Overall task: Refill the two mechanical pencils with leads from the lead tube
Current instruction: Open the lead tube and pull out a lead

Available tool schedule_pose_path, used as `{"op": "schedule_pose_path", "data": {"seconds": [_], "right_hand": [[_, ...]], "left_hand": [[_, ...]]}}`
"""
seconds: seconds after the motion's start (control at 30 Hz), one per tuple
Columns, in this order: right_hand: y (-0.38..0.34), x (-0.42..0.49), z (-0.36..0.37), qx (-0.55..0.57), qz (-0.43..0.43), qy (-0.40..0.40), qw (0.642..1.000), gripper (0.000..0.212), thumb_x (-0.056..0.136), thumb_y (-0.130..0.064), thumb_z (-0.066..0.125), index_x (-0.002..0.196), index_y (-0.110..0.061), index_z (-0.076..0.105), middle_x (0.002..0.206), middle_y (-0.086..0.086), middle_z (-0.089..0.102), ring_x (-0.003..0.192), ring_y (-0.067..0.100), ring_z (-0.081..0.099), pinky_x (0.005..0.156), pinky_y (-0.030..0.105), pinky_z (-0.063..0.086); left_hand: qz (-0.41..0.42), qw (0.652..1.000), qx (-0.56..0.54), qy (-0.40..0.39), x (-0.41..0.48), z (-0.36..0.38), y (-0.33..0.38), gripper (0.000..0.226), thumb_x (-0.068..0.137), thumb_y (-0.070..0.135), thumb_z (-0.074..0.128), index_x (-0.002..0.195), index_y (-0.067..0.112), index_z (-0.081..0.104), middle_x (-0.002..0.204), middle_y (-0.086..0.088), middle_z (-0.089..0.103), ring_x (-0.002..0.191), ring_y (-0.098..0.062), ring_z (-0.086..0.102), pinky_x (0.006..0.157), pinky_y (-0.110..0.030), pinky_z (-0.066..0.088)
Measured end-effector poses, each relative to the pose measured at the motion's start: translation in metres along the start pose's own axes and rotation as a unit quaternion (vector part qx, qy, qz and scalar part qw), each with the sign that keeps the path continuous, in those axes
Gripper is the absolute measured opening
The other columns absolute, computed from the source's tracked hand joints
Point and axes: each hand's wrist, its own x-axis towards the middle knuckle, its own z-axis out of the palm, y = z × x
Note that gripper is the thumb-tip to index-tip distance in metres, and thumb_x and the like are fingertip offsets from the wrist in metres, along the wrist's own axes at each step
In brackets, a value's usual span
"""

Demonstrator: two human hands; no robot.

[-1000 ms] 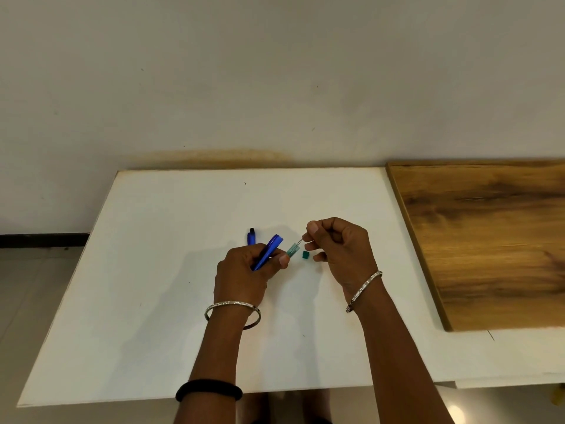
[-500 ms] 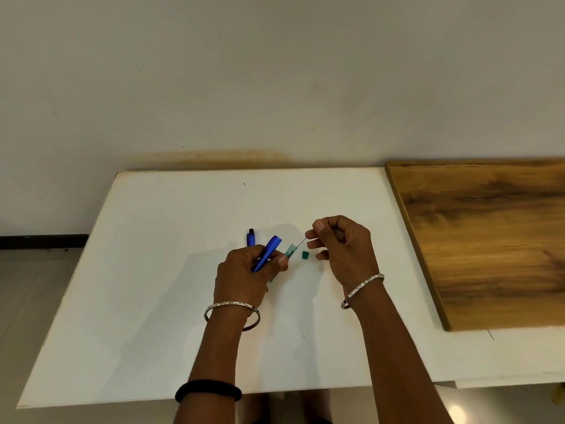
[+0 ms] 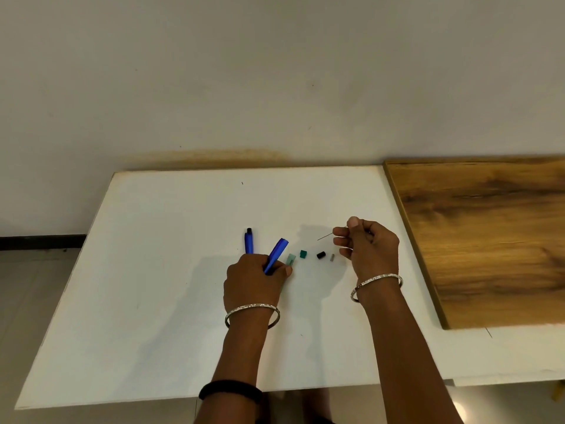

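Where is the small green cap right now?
In the head view, the green cap lies on the white table, right of the lead tube and left of a black cap.

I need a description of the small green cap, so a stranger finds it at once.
On the white board, a row of tiny parts runs between the left hand and the right hand. The green cap sits between the pale lead tube and a black cap; it alone is solid dark green.
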Motion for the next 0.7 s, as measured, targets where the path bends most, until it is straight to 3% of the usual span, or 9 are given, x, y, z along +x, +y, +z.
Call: {"op": "schedule_pose_path", "data": {"seconds": [0.3, 0.43, 0.57, 0.7], "right_hand": [[0.0, -0.002, 0.001, -0.024, 0.0, -0.067, 0.997, 0.015, 0.096, -0.024, 0.057, 0.09, -0.013, 0.066, 0.077, -0.002, 0.075, 0.063, 0.005, 0.069, 0.053, 0.02, 0.053], [-0.004, -0.003, 0.002, -0.016, -0.024, -0.087, 0.996, 0.016, 0.096, -0.025, 0.056, 0.091, -0.013, 0.066, 0.076, -0.003, 0.075, 0.066, 0.007, 0.07, 0.054, 0.02, 0.054], [-0.013, -0.005, 0.004, 0.023, -0.075, -0.077, 0.994, 0.015, 0.097, -0.025, 0.055, 0.09, -0.015, 0.065, 0.074, -0.004, 0.076, 0.065, 0.009, 0.069, 0.052, 0.019, 0.053], [-0.019, -0.005, 0.005, 0.043, -0.117, -0.078, 0.989, 0.014, 0.097, -0.023, 0.055, 0.089, -0.017, 0.064, 0.074, -0.005, 0.075, 0.066, 0.011, 0.068, 0.054, 0.021, 0.053]], "left_hand": [[0.013, 1.0, 0.007, 0.0, 0.0, 0.005, 0.002, 0.025, 0.072, 0.039, 0.078, 0.086, 0.02, 0.074, 0.079, -0.003, 0.072, 0.07, -0.019, 0.063, 0.066, -0.026, 0.047], [0.054, 0.998, -0.008, 0.008, -0.001, 0.006, 0.008, 0.036, 0.073, 0.053, 0.07, 0.082, 0.019, 0.071, 0.065, 0.0, 0.063, 0.057, -0.016, 0.054, 0.057, -0.023, 0.04], [0.123, 0.992, -0.014, 0.03, -0.002, 0.008, 0.014, 0.047, 0.076, 0.063, 0.057, 0.066, 0.018, 0.059, 0.045, 0.008, 0.036, 0.043, -0.011, 0.034, 0.047, -0.017, 0.026], [0.162, 0.986, -0.025, 0.039, 0.0, 0.009, 0.015, 0.045, 0.072, 0.07, 0.045, 0.069, 0.026, 0.056, 0.047, 0.011, 0.039, 0.044, -0.01, 0.037, 0.05, -0.015, 0.028]]}}
